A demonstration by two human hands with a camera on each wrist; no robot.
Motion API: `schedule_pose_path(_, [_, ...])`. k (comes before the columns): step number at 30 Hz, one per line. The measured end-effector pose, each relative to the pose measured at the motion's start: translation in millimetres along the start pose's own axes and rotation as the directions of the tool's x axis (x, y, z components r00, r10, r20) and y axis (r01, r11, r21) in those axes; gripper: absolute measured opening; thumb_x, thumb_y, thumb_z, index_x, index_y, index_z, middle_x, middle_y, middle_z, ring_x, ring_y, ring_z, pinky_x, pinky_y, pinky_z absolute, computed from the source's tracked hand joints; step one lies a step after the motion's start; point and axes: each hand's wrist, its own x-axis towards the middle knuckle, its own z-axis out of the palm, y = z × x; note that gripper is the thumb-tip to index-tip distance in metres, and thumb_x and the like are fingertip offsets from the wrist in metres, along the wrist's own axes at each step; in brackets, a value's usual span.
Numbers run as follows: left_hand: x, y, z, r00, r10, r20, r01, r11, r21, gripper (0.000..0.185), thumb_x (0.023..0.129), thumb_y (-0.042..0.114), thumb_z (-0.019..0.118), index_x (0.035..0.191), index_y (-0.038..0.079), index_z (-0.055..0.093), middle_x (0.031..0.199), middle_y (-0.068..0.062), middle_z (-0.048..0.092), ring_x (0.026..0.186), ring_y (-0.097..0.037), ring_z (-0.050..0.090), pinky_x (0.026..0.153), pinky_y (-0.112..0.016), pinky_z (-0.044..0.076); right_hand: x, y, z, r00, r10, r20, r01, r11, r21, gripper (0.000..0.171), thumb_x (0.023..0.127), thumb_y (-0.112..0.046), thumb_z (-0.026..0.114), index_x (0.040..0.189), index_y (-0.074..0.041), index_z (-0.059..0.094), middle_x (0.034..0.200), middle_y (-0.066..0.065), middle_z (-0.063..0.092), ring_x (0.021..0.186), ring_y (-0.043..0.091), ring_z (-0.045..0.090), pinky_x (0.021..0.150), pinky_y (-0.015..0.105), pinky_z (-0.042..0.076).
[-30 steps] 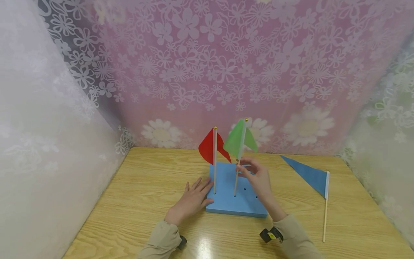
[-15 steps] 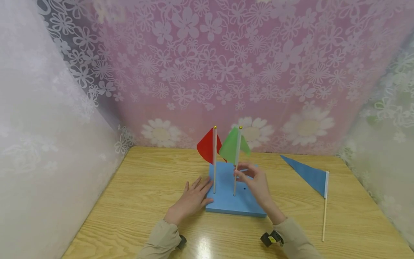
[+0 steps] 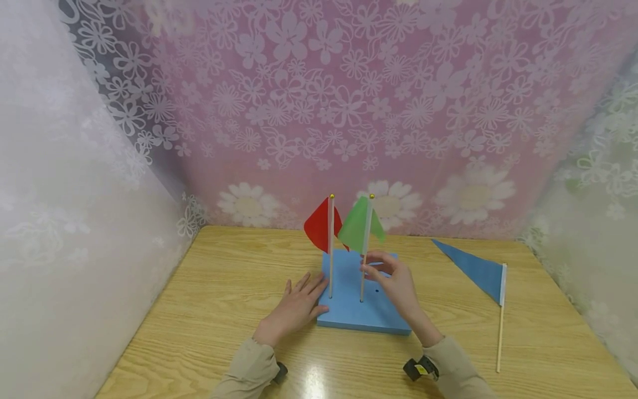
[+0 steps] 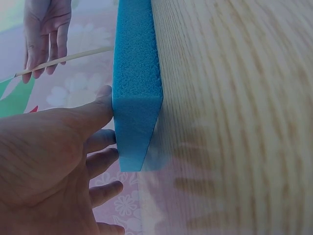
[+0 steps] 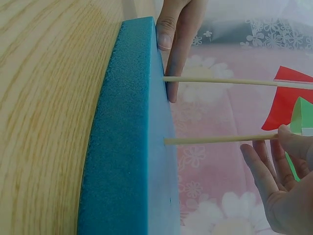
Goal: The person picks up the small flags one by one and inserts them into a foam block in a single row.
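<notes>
Right now the right hand (image 3: 394, 282) pinches the thin stick of the green flag (image 3: 363, 226) between thumb and fingertips, just under the green cloth. That stick stands up straight in the blue foam block (image 3: 349, 316), which sits on the wooden worktop (image 3: 209, 310) near the middle. The left hand (image 3: 294, 310) lies flat with its fingers spread, pressing on the left edge of the block; in the left wrist view its thumb touches the foam side. A red flag (image 3: 319, 226) stands in the block too, just left of the green one, and the two cloths seem to touch, though it is hard to tell. Far off to the right, a blue flag (image 3: 478, 271) lies flat on the worktop, well apart from both hands.
</notes>
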Motion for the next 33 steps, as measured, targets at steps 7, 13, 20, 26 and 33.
schedule_pose_path(7, [-0.8, 0.5, -0.6, 1.0, 0.007, -0.002, -0.007, 1.0, -0.012, 0.063, 0.104, 0.035, 0.057, 0.157, 0.007, 0.038, 0.164, -0.011, 0.032, 0.151, -0.042, 0.024, 0.112, -0.075, 0.02, -1.4, 2.3, -2.1, 1.0, -0.017, 0.011, 0.017, 1.0, 0.01, 0.03, 0.093, -0.008, 0.073, 0.122, 0.002, 0.069, 0.114, 0.024, 0.07, 0.092, 0.013, 0.073, 0.079, 0.033, 0.061])
schedule_pose_path(13, [-1.3, 0.1, -0.6, 1.0, 0.014, -0.004, -0.014, 1.0, -0.017, 0.063, 0.104, 0.035, 0.056, 0.157, 0.007, 0.038, 0.164, -0.012, 0.031, 0.151, -0.043, 0.024, 0.112, -0.075, 0.02, -1.5, 3.8, -3.8, 0.999, -0.037, 0.026, 0.036, 0.999, 0.025, 0.029, 0.094, -0.007, 0.072, 0.122, 0.001, 0.07, 0.117, 0.023, 0.07, 0.096, 0.017, 0.073, 0.08, 0.034, 0.061])
schedule_pose_path(20, [0.0, -0.8, 0.8, 1.0, 0.003, -0.003, -0.003, 1.0, 0.0, 0.063, 0.104, 0.037, 0.056, 0.157, 0.008, 0.038, 0.164, -0.01, 0.032, 0.151, -0.042, 0.024, 0.112, -0.074, 0.021, -0.7, 3.5, 2.3, 0.997, -0.034, 0.074, 0.036, 0.999, -0.033, 0.034, 0.092, -0.009, 0.075, 0.124, -0.001, 0.07, 0.113, 0.021, 0.07, 0.096, 0.03, 0.072, 0.078, 0.031, 0.061])
schedule_pose_path(26, [0.9, -1.1, 1.7, 1.0, -0.003, -0.002, 0.003, 1.0, 0.006, 0.064, 0.104, 0.038, 0.056, 0.157, 0.008, 0.039, 0.164, -0.01, 0.032, 0.151, -0.041, 0.024, 0.112, -0.074, 0.021, 0.3, 3.6, 7.6, 0.996, 0.014, 0.092, -0.011, 1.0, -0.025, 0.032, 0.091, -0.009, 0.076, 0.12, 0.003, 0.07, 0.113, 0.022, 0.07, 0.095, 0.03, 0.073, 0.076, 0.032, 0.061])
schedule_pose_path(33, [0.5, -1.0, 1.2, 1.0, 0.004, -0.004, -0.004, 1.0, 0.003, 0.064, 0.104, 0.037, 0.056, 0.157, 0.008, 0.038, 0.164, -0.01, 0.032, 0.151, -0.042, 0.024, 0.112, -0.075, 0.022, -1.5, 6.1, 5.1, 0.999, 0.024, 0.042, -0.025, 1.0, 0.011, 0.032, 0.093, -0.009, 0.074, 0.12, 0.007, 0.068, 0.114, 0.024, 0.069, 0.091, 0.02, 0.072, 0.076, 0.034, 0.062])
